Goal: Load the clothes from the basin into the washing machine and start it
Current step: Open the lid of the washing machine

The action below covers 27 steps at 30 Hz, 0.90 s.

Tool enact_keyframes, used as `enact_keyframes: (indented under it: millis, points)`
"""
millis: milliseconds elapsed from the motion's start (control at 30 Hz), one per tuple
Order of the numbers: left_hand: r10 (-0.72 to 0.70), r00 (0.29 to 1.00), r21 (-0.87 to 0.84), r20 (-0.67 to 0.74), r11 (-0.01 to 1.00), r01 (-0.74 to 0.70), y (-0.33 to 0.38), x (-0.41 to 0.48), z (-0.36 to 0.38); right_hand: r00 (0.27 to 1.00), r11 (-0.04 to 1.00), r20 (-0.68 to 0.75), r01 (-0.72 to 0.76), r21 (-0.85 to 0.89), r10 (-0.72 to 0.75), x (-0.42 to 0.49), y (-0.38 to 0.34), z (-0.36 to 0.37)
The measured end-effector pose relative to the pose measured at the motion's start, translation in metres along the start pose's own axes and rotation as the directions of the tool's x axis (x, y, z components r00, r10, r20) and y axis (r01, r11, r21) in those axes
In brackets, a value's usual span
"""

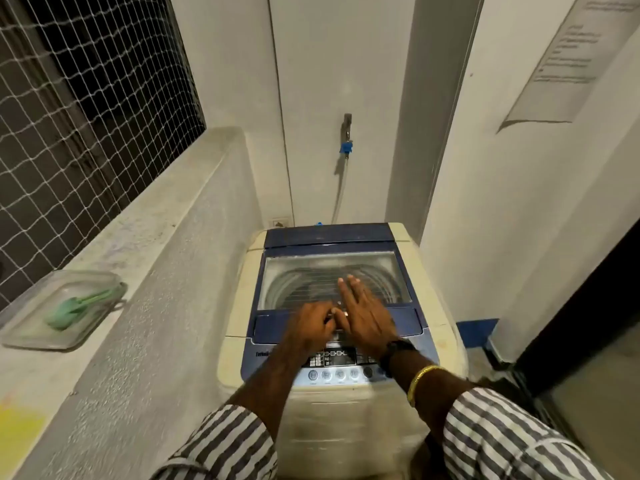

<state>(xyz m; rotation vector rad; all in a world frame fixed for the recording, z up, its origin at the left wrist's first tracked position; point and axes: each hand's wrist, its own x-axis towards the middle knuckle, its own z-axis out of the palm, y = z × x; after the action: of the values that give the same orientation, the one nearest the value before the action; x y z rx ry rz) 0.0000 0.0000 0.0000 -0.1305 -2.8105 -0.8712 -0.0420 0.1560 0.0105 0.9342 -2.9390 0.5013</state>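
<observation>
A cream top-loading washing machine with a blue lid stands in front of me. The lid is down and its clear window shows the drum. My left hand curls its fingers at the lid's front edge, at the handle. My right hand lies flat, fingers stretched over the lid's front and window. The control panel with round buttons sits below my wrists. No basin or clothes are in view.
A concrete ledge runs along the left, with a clear tray holding a green scoop. Netting covers the window above. A tap with a blue fitting and hose hangs on the back wall. A dark door frame stands at right.
</observation>
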Motion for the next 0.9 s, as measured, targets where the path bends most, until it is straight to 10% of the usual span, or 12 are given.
enact_keyframes:
  millis: [900]
  points:
    - [-0.170,0.948,0.455,0.268,0.890,0.031,0.000,-0.016,0.033,0.979,0.990,0.181,-0.073,-0.124,0.095,-0.011,0.000,0.039]
